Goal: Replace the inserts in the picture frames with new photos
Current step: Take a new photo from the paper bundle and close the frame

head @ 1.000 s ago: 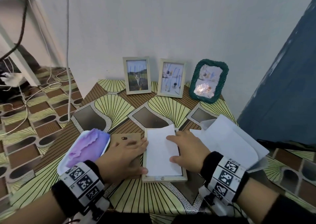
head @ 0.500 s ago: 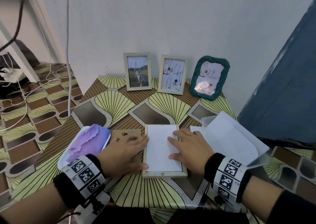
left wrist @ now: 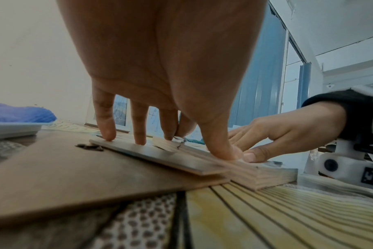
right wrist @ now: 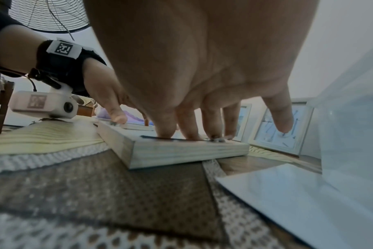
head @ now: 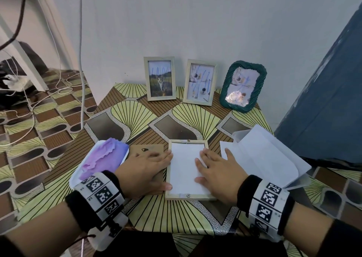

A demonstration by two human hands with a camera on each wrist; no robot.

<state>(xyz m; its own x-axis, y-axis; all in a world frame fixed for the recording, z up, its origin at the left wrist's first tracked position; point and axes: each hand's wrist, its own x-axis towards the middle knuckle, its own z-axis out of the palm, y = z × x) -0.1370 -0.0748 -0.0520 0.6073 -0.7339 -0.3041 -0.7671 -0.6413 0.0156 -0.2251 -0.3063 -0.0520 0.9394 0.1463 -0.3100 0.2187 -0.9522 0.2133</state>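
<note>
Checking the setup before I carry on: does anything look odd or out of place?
The three standing photos carry blue scribbles. Otherwise nothing stands out; the white sheet lies squarely in the flat frame.

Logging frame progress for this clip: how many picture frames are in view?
4: cat-photo frame, pale wooden frame and green frame stand against the wall; open wooden frame lies face down under left hand and right hand.
</note>
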